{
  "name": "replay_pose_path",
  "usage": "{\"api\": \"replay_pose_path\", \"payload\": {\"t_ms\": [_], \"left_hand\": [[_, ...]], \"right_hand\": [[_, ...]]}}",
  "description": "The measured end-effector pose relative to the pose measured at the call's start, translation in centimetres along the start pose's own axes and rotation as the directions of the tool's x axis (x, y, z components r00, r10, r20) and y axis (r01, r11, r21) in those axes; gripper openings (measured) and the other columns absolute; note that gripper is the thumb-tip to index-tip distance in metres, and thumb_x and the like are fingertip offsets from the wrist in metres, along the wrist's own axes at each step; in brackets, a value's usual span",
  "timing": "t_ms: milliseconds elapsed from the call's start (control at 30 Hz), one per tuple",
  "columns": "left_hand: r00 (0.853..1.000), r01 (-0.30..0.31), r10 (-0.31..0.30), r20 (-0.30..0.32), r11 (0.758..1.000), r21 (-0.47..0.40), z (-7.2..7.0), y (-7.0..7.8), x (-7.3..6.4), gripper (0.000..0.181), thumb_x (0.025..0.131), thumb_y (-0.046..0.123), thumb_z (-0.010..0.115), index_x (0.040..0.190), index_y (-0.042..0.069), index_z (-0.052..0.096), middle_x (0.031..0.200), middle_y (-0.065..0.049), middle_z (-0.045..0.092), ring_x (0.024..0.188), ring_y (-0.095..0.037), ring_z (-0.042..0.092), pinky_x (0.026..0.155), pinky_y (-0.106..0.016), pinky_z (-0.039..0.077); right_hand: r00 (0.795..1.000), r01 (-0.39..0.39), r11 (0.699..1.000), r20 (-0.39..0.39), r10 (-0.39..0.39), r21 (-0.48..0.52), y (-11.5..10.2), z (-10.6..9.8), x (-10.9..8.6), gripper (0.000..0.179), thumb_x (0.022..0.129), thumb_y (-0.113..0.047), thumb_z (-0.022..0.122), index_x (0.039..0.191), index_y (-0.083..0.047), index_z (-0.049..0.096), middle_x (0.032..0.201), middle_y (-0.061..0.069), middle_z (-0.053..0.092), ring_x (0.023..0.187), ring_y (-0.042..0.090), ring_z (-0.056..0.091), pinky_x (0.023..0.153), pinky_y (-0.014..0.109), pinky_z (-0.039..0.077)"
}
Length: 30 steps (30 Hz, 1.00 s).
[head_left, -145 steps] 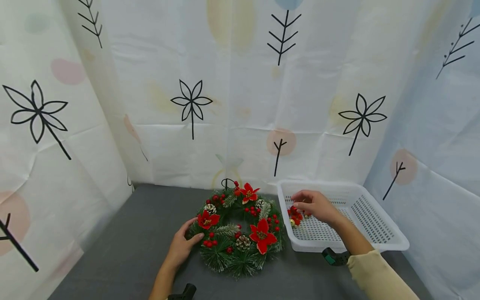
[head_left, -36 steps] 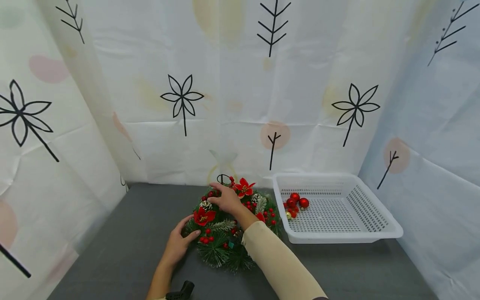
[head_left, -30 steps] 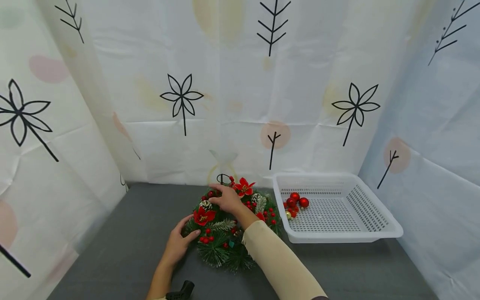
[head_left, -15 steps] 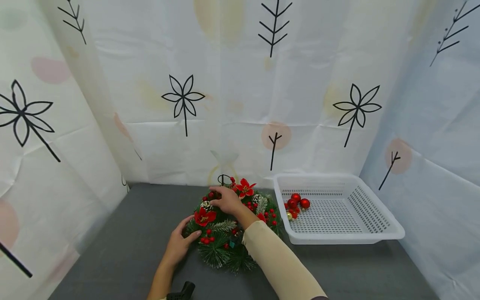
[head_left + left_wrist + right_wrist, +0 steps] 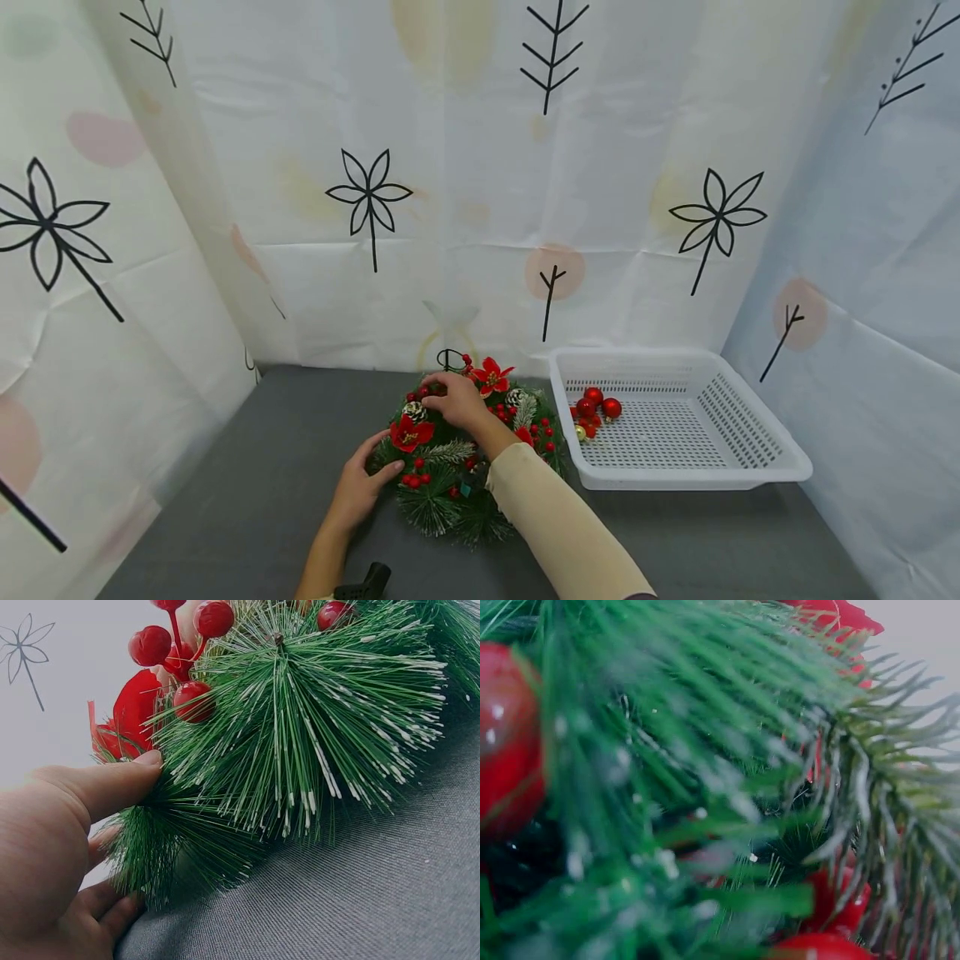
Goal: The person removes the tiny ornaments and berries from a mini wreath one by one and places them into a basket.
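A green Christmas wreath (image 5: 427,500) with red poinsettias, berries and pine cones lies on the grey table. My left hand (image 5: 358,487) holds its left edge. In the left wrist view, the left thumb (image 5: 120,784) lies over a frosted pine tuft (image 5: 292,735) and the fingers curl underneath. My right hand (image 5: 459,403) reaches across the ring to the upper left, thumb and fingers bent round small dark red balls (image 5: 423,390) by a pine cone (image 5: 414,411); I cannot tell whether it grips one. In the right wrist view, blurred needles and a red ball (image 5: 506,742) fill the picture.
Right of the wreath stands a white perforated plastic basket (image 5: 697,479). Several red balls (image 5: 611,408) and a gold ball (image 5: 580,432) lie at its left end. A patterned white cloth (image 5: 480,208) hangs behind the table and along both sides.
My right hand has gone from over the basket to the wreath's upper left; lately its fingers have drawn in toward the thumb. My left hand still holds the left edge.
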State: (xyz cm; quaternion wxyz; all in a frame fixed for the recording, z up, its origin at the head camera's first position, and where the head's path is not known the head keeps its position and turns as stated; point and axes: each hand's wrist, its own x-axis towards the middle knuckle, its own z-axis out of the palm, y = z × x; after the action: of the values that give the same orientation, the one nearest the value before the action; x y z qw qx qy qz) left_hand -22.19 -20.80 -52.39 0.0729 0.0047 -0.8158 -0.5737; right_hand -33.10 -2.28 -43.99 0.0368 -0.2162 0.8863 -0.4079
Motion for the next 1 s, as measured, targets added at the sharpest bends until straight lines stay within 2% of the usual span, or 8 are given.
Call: {"api": "replay_pose_path", "payload": {"t_ms": [233,333,433,500,600,767,867,1000], "left_hand": [[1.000,0.000,0.000,-0.003,1.000,0.002,0.1,0.0,0.1,0.064,0.090,0.029,0.072,0.145,0.011,0.045,0.150,-0.022,0.035,0.136,-0.045,0.029,0.103,-0.063,0.027],[1.000,-0.005,0.005,-0.005,1.000,-0.003,0.1,0.1,0.1,0.063,0.090,0.028,0.072,0.145,0.011,0.045,0.150,-0.022,0.035,0.136,-0.045,0.029,0.104,-0.063,0.027],[1.000,-0.008,0.008,-0.009,1.000,-0.006,0.1,0.0,0.1,0.063,0.090,0.027,0.072,0.144,0.011,0.046,0.150,-0.022,0.035,0.137,-0.045,0.029,0.104,-0.063,0.026],[1.000,-0.012,0.012,-0.012,1.000,-0.008,0.1,-0.1,0.1,0.063,0.089,0.027,0.072,0.144,0.011,0.046,0.150,-0.022,0.035,0.137,-0.045,0.029,0.105,-0.062,0.026],[1.000,-0.018,0.018,-0.007,1.000,-0.010,0.1,-0.2,0.1,0.063,0.090,0.028,0.072,0.144,0.012,0.045,0.150,-0.022,0.035,0.137,-0.045,0.028,0.105,-0.063,0.026],[1.000,-0.023,0.023,0.001,1.000,-0.013,0.0,-0.2,0.1,0.064,0.090,0.030,0.071,0.145,0.012,0.045,0.151,-0.021,0.034,0.138,-0.046,0.027,0.105,-0.063,0.024],[1.000,-0.024,0.024,-0.001,1.000,-0.011,0.0,-0.2,0.1,0.064,0.090,0.029,0.072,0.145,0.012,0.045,0.151,-0.021,0.034,0.137,-0.046,0.027,0.105,-0.064,0.025],[1.000,-0.026,0.026,-0.001,1.000,-0.010,0.0,-0.1,0.0,0.063,0.090,0.028,0.072,0.145,0.012,0.045,0.151,-0.021,0.035,0.137,-0.046,0.028,0.104,-0.064,0.025]], "right_hand": [[1.000,0.014,0.999,0.000,-0.014,0.048,0.1,-0.4,-0.1,0.029,0.095,-0.025,0.066,0.124,-0.017,0.065,0.132,0.004,0.058,0.101,0.022,0.062,0.078,0.037,0.051],[1.000,0.013,0.994,0.010,-0.014,0.112,-0.2,-1.0,-0.1,0.029,0.095,-0.023,0.065,0.124,-0.016,0.065,0.124,0.005,0.062,0.087,0.026,0.065,0.069,0.034,0.051],[0.999,0.024,0.983,0.038,-0.031,0.181,-0.4,-1.7,0.0,0.028,0.095,-0.020,0.065,0.122,-0.014,0.065,0.118,0.006,0.063,0.079,0.032,0.067,0.065,0.034,0.053],[0.997,0.038,0.978,0.064,-0.052,0.205,-0.5,-2.1,0.0,0.028,0.095,-0.019,0.066,0.122,-0.014,0.065,0.116,0.006,0.063,0.081,0.033,0.067,0.067,0.034,0.053],[0.991,0.064,0.965,0.097,-0.092,0.256,-0.5,-2.8,-0.1,0.029,0.095,-0.016,0.065,0.123,-0.011,0.064,0.116,0.008,0.063,0.085,0.035,0.067,0.073,0.041,0.054],[0.985,0.134,0.969,0.076,-0.152,0.206,-0.7,-4.0,-0.1,0.028,0.096,-0.017,0.065,0.123,-0.011,0.064,0.118,0.008,0.062,0.085,0.032,0.066,0.070,0.042,0.053],[0.987,0.135,0.971,0.058,-0.149,0.196,-0.9,-4.8,-0.2,0.028,0.096,-0.019,0.065,0.122,-0.013,0.063,0.124,0.007,0.060,0.091,0.030,0.065,0.072,0.042,0.053],[0.989,0.117,0.963,0.056,-0.135,0.243,-1.1,-5.9,-0.1,0.027,0.096,-0.017,0.065,0.122,-0.011,0.061,0.127,0.010,0.059,0.099,0.034,0.064,0.078,0.050,0.052]]}}
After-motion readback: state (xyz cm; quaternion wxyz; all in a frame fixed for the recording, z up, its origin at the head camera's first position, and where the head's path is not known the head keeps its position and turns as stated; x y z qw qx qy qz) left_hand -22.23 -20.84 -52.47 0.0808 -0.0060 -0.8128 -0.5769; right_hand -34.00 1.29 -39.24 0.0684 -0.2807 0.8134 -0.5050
